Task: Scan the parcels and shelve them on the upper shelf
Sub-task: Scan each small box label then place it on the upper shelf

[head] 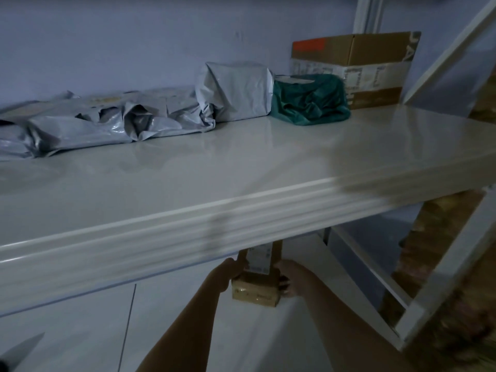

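Step in hand: lifting. Left hand [228,275] and right hand [288,277] clasp a small cardboard box [256,288] from either side, below the front lip of the upper shelf [241,167]. Next move likely needs raising it clear of that lip, then setting it before the shelved parcels [233,92].

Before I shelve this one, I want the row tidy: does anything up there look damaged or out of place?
Nothing looks damaged. The grey mailer bags are crumpled, the green parcel too, and the large carton stands upright at the back of the upper shelf. The small box sits below, between both hands.
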A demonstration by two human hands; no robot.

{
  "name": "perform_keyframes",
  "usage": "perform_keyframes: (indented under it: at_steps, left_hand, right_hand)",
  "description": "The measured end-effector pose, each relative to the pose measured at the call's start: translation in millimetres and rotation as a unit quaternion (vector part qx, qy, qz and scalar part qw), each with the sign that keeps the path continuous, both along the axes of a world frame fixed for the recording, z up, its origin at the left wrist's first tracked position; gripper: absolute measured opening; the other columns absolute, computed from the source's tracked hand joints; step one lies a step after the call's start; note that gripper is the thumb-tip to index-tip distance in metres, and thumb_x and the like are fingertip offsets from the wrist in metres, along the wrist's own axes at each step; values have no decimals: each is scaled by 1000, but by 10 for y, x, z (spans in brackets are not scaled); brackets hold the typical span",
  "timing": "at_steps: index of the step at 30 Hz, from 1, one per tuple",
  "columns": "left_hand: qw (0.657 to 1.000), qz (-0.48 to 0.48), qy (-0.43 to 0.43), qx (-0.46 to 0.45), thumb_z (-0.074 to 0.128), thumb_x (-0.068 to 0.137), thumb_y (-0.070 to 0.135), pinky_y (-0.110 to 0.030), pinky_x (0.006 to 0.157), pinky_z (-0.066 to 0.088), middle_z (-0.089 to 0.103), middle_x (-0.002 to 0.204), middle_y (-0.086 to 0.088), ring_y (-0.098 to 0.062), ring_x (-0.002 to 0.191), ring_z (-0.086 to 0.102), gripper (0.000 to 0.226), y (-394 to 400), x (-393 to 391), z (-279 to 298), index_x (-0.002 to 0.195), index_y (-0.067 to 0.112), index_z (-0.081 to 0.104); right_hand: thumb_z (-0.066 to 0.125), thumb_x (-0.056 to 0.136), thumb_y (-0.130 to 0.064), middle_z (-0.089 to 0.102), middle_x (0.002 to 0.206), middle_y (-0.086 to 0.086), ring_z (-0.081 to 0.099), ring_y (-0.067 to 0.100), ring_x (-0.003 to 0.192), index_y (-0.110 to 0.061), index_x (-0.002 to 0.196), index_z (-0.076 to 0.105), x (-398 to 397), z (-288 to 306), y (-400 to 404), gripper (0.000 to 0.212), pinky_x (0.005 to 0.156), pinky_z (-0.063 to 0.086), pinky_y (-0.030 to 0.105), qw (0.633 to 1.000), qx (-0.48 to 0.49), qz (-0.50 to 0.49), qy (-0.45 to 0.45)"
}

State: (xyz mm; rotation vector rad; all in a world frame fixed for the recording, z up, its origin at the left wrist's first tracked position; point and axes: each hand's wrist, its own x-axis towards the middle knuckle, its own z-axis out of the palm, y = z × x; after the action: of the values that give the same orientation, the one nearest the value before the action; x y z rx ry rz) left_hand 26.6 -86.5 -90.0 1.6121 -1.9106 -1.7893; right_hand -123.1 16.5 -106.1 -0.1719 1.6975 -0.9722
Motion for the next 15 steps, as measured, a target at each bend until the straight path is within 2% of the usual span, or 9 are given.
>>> perform_keyframes:
  at_steps: [2,5,8,11,13,15]
  left_hand:
    - [1000,4,-8,22,53,99,35,-33,79,42,63,103,-8,-20,97,54,39,-57,37,-70,117,1,57]
    - [998,16,-21,58,60,92,40,-44,100,45,65,119,-14,-29,109,59,43,-70,132,-146,118,6,60]
    - [995,22,-21,92,67,88,44,-60,102,39,53,135,-18,-43,122,52,62,31,196,-208,131,8,41]
    - [996,20,-2,88,67,88,46,-53,93,46,53,130,-12,-33,112,54,62,144,254,-195,131,14,37]
    - [997,20,1,75,62,90,51,-45,91,49,58,122,-7,-27,110,55,57,182,310,-169,131,14,45]
    - [997,32,13,70,58,91,54,-44,98,49,61,120,-7,-25,111,56,56,183,410,-126,130,14,53]
  right_hand:
    - [66,95,-31,67,111,16,64,32,105,-6,114,64,-4,-41,26,32,101,53,47,1000,15,20,-5]
    - [71,90,-38,67,116,15,65,32,107,-9,115,64,7,-167,46,39,102,52,49,1000,20,16,-13]
    - [77,83,-49,67,118,15,64,33,111,-10,118,65,61,-291,74,54,101,51,50,1000,3,20,-17]
    - [84,65,-57,72,113,11,68,31,105,-14,122,66,-35,-661,-53,74,99,54,52,999,-30,27,25]
    - [81,72,-54,71,115,12,67,32,107,-17,120,67,64,-575,-58,62,101,52,55,999,-37,31,26]
    - [73,86,-50,70,116,12,66,32,108,-17,120,67,294,-238,32,48,99,54,52,999,-39,36,12]
